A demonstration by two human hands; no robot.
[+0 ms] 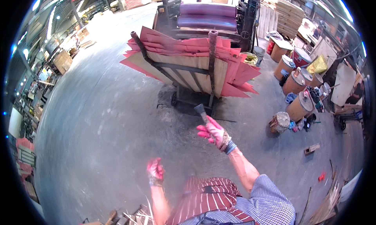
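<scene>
In my right hand, gloved in stained pink and white, is a short scraper-like hand tool. Its flared dark grey end points up and forward, toward the cart. My left hand, in a similar glove, hangs lower and to the left over the floor, slightly blurred. The left fingers are curled in and nothing shows in them. Ahead stands a wheeled metal cart with two upright posts. It carries a tilted stack of pink-red sheets with ragged edges, and a pale board faces me.
Behind the cart stands a machine with purple rollers. Several brown drums line the right side, near a stump-like block. A small wooden box lies on the grey concrete floor. Wood scraps lie at the lower edge.
</scene>
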